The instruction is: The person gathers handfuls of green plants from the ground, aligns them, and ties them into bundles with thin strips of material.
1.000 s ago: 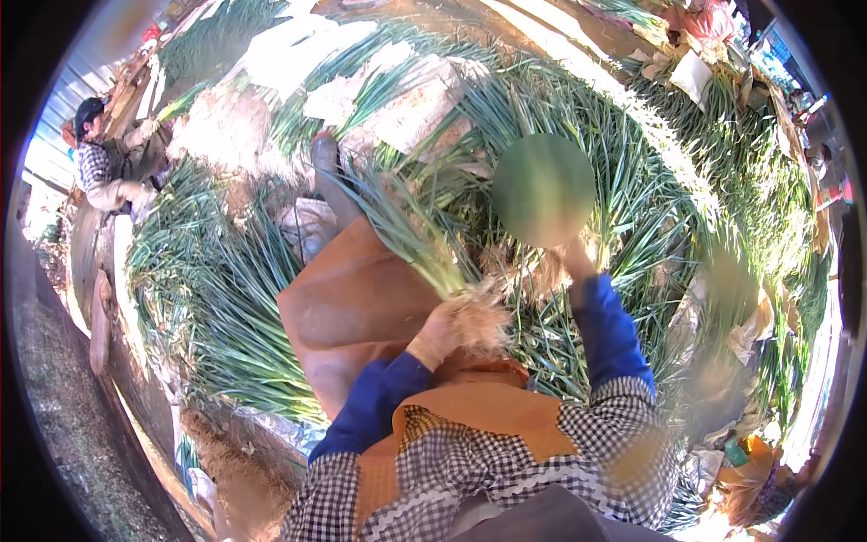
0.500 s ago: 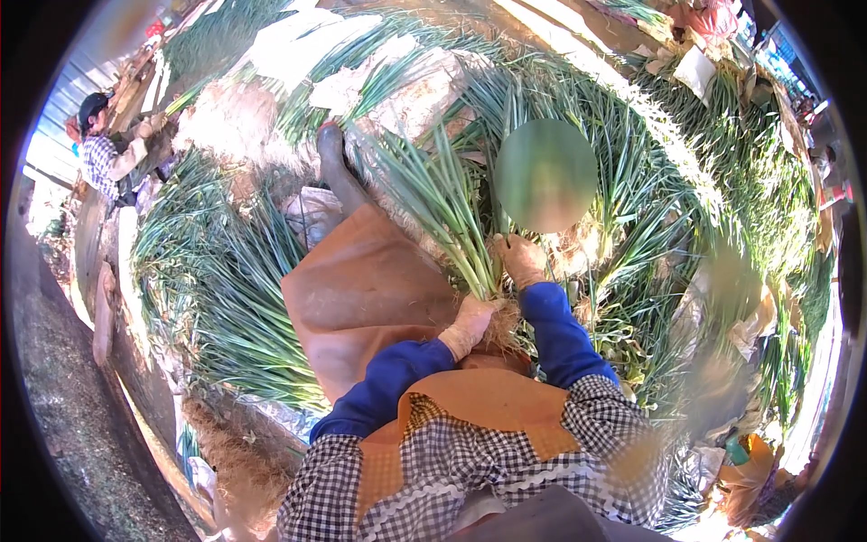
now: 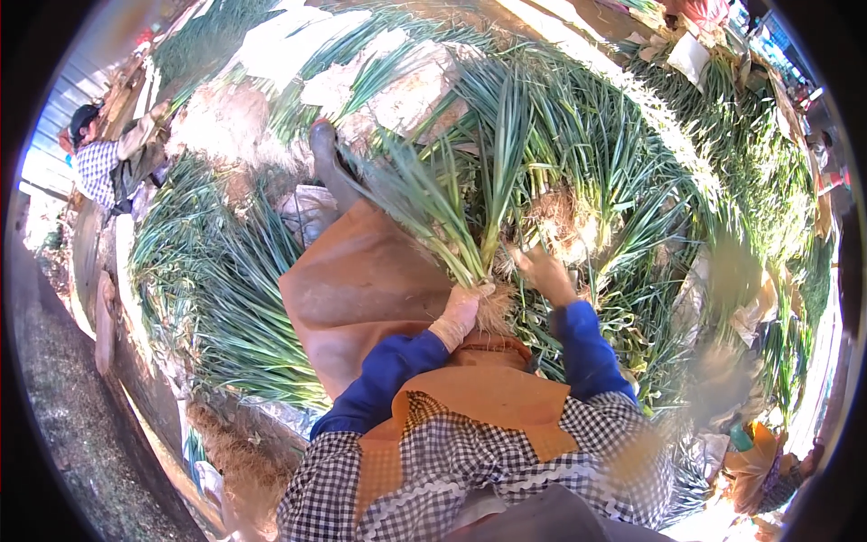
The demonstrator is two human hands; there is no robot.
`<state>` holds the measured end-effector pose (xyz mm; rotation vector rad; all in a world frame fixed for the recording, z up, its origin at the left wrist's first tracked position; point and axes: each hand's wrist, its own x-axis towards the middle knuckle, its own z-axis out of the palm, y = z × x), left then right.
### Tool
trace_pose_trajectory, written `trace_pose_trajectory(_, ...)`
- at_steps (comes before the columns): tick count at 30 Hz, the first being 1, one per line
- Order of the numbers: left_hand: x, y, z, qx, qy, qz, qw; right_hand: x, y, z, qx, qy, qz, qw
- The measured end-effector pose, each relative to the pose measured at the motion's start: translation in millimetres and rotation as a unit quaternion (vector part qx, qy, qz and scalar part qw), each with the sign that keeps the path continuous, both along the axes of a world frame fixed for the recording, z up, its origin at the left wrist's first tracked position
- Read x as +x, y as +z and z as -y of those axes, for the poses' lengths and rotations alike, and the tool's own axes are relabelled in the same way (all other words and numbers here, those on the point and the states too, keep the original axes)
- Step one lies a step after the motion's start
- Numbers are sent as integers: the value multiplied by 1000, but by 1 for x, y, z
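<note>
My left hand (image 3: 459, 309), gloved, is closed around a bunch of green onions (image 3: 444, 237) just above the roots. The green leaves fan up and to the left; pale stringy roots (image 3: 495, 310) hang out on the right side of the fist. My right hand (image 3: 545, 274) is close to the right of the root ends, with its fingertips beside them. Motion smears its fingers, so whether they pinch anything does not show. Under the bunch, a brown apron (image 3: 361, 289) covers my lap.
Heaps of green onions lie on the left (image 3: 244, 307) and right (image 3: 632, 163). A pile of cut roots (image 3: 248, 461) is at lower left. A person in a checked shirt (image 3: 95, 170) sits at far left. A pale sack (image 3: 309, 215) lies beside my boot (image 3: 330, 163).
My right hand has moved down and right, away from the stalks. The leaves of the bunch have spread, and my left hand has shifted slightly left while still gripping it.
</note>
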<state>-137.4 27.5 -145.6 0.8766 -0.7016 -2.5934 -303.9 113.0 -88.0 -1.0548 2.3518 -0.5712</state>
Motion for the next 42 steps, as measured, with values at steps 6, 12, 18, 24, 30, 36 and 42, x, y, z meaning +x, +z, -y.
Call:
trace_pose_trajectory(6, -1, -8, 0, -152, -26, 27, 988, 25, -26, 67, 31, -7, -121, 992)
trace_pose_trajectory(12, 14, -8, 21, 60, -35, 30, 997, 73, 22, -34, -115, -99, 288, 945)
trace_pose_trajectory(18, 20, 12, 33, 231, -7, -111, 967, 24, -16, -135, 311, 242, -2, 919)
trace_pose_trajectory(24, 20, 22, 26, 231, -59, -119, 964, -14, -34, 29, -18, 12, 206, 978)
trace_pose_trajectory(30, 24, 17, 23, 139, -14, -25, 990, 33, -26, 65, -61, -15, 58, 996)
trace_pose_trajectory(36, 22, 21, 16, 177, -51, -57, 981, 14, 30, -3, -126, 106, 491, 855)
trace_pose_trajectory(42, 15, 29, 23, 207, -25, -38, 977, -35, 28, -23, -402, 171, 559, 705)
